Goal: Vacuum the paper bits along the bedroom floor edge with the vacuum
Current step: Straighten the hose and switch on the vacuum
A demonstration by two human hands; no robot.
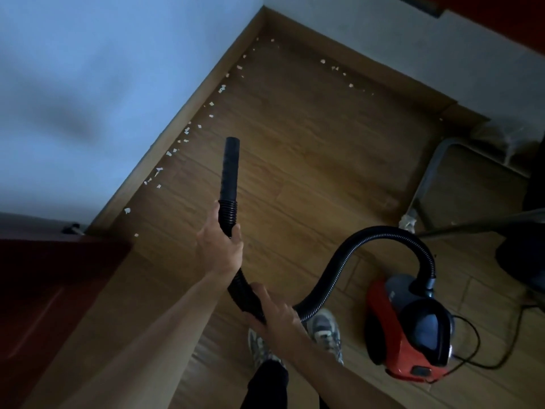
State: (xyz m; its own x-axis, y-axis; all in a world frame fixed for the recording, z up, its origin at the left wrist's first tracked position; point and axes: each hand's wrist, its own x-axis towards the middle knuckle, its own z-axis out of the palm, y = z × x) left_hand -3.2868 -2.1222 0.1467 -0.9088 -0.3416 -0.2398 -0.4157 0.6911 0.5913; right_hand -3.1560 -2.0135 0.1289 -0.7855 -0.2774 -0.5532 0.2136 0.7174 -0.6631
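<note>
A red and grey canister vacuum (410, 332) sits on the wood floor at the lower right. Its black ribbed hose (368, 237) arches up and over to my hands. My left hand (219, 243) grips the hose just below the black nozzle tube (230, 169), which points toward the left wall, its tip raised off the floor. My right hand (274, 311) grips the hose lower down. Several white paper bits (169, 153) lie in a line along the left skirting board, and more paper bits (334, 67) lie along the far wall.
A dark red cabinet (44, 290) stands at the lower left against the wall. A metal chair frame (427, 178) and a dark object fill the right side. The vacuum's cord (477, 343) loops on the floor at the right. My shoes (324, 332) are beside the canister.
</note>
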